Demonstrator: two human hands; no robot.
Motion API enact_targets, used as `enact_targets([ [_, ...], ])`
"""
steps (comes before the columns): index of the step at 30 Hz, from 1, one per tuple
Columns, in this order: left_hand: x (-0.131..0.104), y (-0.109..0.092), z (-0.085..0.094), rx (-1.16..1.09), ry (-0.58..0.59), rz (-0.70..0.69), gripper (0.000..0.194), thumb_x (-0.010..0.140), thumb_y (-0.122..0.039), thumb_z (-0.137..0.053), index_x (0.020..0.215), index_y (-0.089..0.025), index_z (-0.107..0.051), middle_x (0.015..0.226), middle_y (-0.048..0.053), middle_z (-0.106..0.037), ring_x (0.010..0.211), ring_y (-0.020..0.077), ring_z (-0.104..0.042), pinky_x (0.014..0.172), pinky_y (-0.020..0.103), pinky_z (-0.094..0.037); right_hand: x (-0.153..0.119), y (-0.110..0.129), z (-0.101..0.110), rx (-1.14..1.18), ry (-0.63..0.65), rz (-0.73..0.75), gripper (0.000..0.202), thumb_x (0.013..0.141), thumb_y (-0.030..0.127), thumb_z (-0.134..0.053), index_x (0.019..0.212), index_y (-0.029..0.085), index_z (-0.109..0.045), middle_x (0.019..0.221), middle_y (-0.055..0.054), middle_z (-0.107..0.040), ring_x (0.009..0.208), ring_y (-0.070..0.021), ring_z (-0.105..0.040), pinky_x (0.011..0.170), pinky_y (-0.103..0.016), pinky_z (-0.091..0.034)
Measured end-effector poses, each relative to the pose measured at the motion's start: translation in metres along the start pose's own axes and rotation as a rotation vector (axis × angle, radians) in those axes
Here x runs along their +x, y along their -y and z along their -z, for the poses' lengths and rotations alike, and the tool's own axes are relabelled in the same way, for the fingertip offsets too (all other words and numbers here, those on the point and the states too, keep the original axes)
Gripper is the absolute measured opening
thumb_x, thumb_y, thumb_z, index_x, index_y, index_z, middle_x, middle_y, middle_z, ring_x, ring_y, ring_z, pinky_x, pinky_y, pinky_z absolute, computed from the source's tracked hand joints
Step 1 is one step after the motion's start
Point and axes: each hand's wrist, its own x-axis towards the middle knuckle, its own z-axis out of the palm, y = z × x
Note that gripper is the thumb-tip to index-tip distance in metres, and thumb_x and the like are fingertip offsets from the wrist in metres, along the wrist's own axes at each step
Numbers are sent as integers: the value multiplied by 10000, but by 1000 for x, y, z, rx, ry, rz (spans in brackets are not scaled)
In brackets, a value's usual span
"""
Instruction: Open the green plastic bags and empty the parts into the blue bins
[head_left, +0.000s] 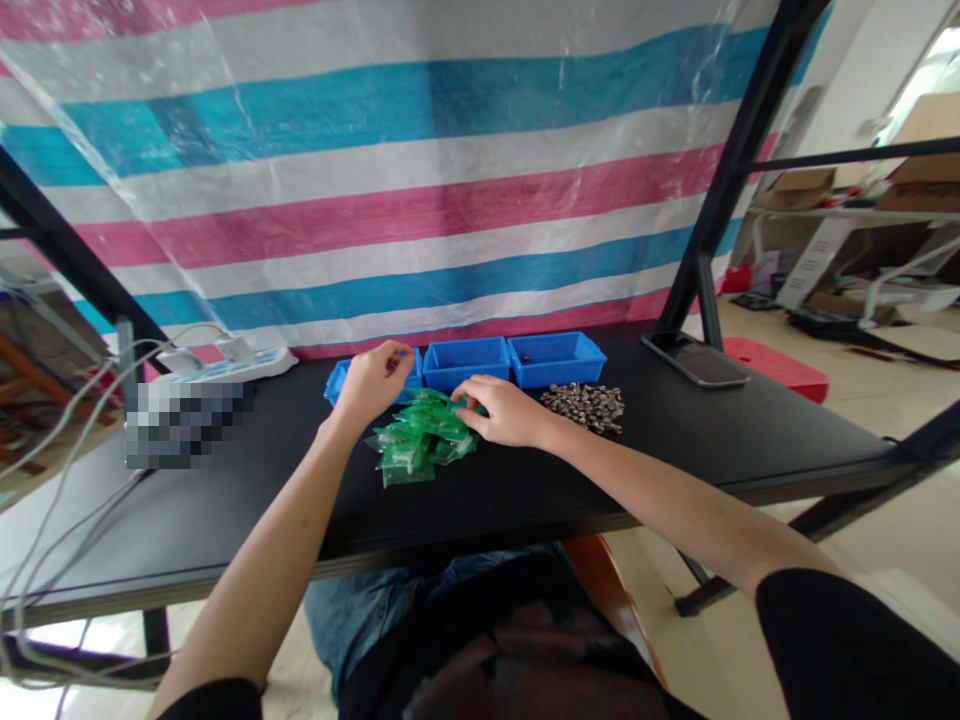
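Observation:
A pile of small green plastic bags [420, 435] lies on the black table. My right hand [499, 408] is at the pile's right side, its thumb and fingers closed on a green bag there. Over the left blue bin [336, 383] is my left hand [373, 383], with its fingers curled in; whatever they may hold is too small to make out. That hand hides part of the bin. To the right of my right hand is a heap of small metal parts [589, 407].
A middle blue bin [466, 362] and a right blue bin [556, 358], with a few small bits inside, stand along the back. A phone [694, 358] lies at the right. White power strips [255, 366] with cables and a blurred-out object [180, 425] are at the left.

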Motion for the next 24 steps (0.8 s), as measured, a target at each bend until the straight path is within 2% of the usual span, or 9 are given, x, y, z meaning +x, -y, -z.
enact_targets([
  [3, -6, -16, -11, 1, 179, -188, 235, 804, -305, -465, 905, -172, -631, 700, 16, -649, 624, 146, -579, 630, 254, -423, 0, -1, 0, -17, -10, -3, 182, 810, 176, -556, 973, 106, -596, 814, -62, -574, 817, -169, -537, 774, -288, -414],
  [7, -14, -30, -20, -13, 277, -311, 228, 839, -246, -416, 931, -186, -615, 797, 16, -666, 680, 141, -591, 642, 248, -415, 0, -1, -2, -47, -14, -6, 167, 809, 188, -557, 941, 94, -601, 813, -71, -580, 822, -179, -537, 785, -299, -420],
  [12, -17, -32, -23, 2, 311, -362, 220, 849, -213, -399, 902, -183, -611, 818, 18, -666, 714, 147, -600, 648, 250, -407, 2, -5, 6, -107, 22, 35, 136, 823, 198, -549, 887, 102, -620, 847, -85, -596, 852, -184, -536, 807, -299, -405],
  [14, -17, -33, -23, 15, 313, -354, 220, 853, -229, -409, 918, -185, -615, 798, 16, -665, 677, 144, -588, 630, 250, -401, 3, -9, 17, -127, 41, 41, 138, 828, 197, -542, 898, 112, -625, 846, -78, -603, 825, -175, -537, 778, -286, -402],
  [18, -18, -35, -22, 46, 315, -354, 232, 861, -258, -418, 944, -194, -625, 779, 14, -667, 642, 142, -578, 605, 248, -389, 2, -20, 43, -167, 23, -62, 122, 828, 184, -522, 822, 127, -630, 800, -61, -616, 725, -145, -533, 682, -253, -381],
  [22, -18, -36, -23, 48, 315, -372, 237, 866, -253, -408, 942, -197, -626, 789, 11, -671, 645, 138, -583, 599, 242, -387, -1, -22, 52, -187, 164, -174, 71, 775, 153, -563, 753, 131, -627, 720, -44, -614, 640, -122, -516, 596, -230, -345],
  [24, -18, -35, -23, 51, 315, -370, 238, 866, -257, -409, 943, -199, -626, 801, 11, -675, 660, 142, -592, 601, 243, -391, -2, -16, 49, -157, 202, -148, 54, 762, 162, -582, 746, 129, -622, 678, -29, -594, 598, -106, -493, 562, -219, -323],
])
